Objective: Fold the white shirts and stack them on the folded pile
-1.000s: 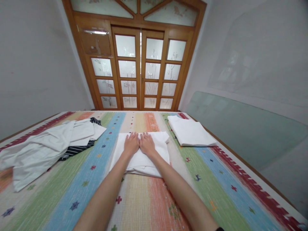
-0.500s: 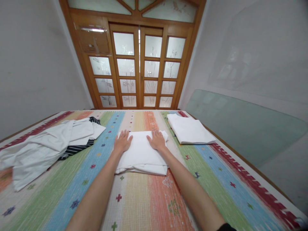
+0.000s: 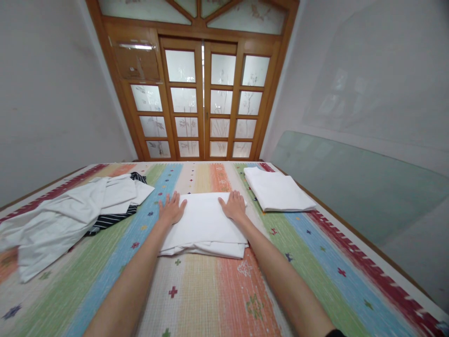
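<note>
Left hand [image 3: 171, 209]: palm down, fingers spread, far left corner of the cloth [image 3: 203, 220]
Right hand [image 3: 234, 205]: palm down, thumb out, cloth's far right corner
Left forearm [image 3: 128, 276]: slanting in from cloth's near left
Right forearm [image 3: 280, 271]: slanting in from cloth's near right

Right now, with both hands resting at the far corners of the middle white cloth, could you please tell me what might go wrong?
The middle white cloth has loose, uneven layers along its near edge, so they might slip if the left hand or right hand pushes sideways. At left, the loose white cloth lies partly over the striped cloth, so lifting one could drag the other.
</note>
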The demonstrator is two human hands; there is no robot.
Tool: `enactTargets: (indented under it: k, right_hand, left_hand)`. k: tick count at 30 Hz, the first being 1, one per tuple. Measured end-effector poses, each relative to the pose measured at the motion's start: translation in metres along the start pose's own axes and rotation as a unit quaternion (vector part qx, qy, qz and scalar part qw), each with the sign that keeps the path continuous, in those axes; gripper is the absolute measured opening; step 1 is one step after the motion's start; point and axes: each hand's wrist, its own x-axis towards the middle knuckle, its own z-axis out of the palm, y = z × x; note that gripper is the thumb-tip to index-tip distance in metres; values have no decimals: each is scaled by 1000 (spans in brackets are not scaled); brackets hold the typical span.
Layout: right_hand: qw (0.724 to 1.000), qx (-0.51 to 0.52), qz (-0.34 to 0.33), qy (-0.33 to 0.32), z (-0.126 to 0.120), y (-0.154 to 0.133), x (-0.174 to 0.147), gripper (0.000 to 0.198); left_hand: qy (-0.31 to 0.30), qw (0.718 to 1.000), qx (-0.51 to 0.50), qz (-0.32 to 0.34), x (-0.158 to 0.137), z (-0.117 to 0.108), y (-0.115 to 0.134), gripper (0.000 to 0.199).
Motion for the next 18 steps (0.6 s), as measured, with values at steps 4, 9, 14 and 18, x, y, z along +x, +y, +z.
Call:
enactTargets:
  k: [4, 9, 14, 18]
  right_hand:
    - [1000, -8, -6, 10, 1, -1, -1, 84]
    - [1000, -13, -8, 20, 1, -1, -3, 82]
    - [1000, -16, -11, 21, -1, -3, -5, 81]
    - [1000, -17, -8, 16, -1, -4, -5, 81]
  left_hand:
    - [43, 998, -20, -30, 2, 0, -2, 71]
    - [131, 986, -90, -51, 11, -8, -10, 46]
    - [91, 944, -283, -144, 33, -26, -15, 24]
    - [57, 918, -337, -202, 46, -32, -20, 5]
